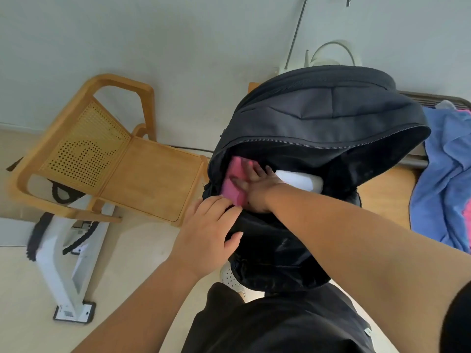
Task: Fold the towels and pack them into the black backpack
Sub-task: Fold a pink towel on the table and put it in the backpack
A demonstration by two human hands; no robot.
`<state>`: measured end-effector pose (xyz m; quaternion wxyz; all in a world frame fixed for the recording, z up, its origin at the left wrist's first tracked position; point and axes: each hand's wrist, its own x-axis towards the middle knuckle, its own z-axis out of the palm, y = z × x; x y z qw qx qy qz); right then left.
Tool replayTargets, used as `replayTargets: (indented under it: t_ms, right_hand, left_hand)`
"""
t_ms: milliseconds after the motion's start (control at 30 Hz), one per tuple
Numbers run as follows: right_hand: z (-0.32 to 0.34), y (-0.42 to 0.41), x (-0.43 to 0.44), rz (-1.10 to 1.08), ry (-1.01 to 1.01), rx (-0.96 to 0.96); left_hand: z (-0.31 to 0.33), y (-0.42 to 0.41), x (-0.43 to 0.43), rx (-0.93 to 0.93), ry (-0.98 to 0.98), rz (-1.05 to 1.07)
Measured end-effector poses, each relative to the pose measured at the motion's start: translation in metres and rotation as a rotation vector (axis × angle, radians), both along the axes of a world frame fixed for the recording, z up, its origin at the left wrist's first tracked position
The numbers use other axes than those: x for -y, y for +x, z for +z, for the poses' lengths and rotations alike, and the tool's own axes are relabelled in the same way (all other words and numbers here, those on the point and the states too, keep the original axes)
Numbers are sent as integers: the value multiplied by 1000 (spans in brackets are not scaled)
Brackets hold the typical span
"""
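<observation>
The black backpack [318, 118] stands unzipped in front of me, its top flap thrown back. A folded pink towel [235, 179] sits inside the mouth on the left side. My right hand [254, 184] lies flat on the pink towel inside the bag, fingers spread. A folded white towel [300, 180] shows in the bag to the right of that hand. My left hand [209, 233] grips the near rim of the backpack opening, just below the pink towel. A blue towel [443, 179] lies crumpled on the table at the right.
A wooden chair [142, 171] with a cane back stands left of the backpack. A white metal frame with black straps [66, 253] stands on the pale floor below the chair. A wooden table [382, 197] lies behind the bag on the right.
</observation>
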<state>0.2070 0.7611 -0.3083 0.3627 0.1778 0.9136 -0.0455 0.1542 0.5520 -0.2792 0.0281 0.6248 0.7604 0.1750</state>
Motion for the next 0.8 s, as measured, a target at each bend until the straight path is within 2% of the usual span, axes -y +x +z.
replayTargets:
  t_ms: [67, 233, 433, 567, 633, 733, 800]
  right_hand:
    - [-9, 4, -5, -28, -52, 90]
    - [-6, 1, -9, -36, -86, 28]
    - [24, 20, -8, -138, -212, -130]
    - [66, 70, -12, -205, -331, -337]
    - [84, 107, -23, -234, -305, -411]
    - [100, 164, -44, -140, -96, -509]
    - [103, 200, -59, -142, -42, -619]
  left_hand:
    - [0, 0, 2, 1, -9, -1]
    - [4, 3, 2, 46, -29, 27]
    - [19, 8, -11, 101, 25, 64]
    - [35, 23, -49, 128, 32, 9]
    - [43, 37, -75, 145, 35, -56]
    - [55, 68, -112, 153, 21, -160]
    - [61, 91, -133, 157, 2, -224]
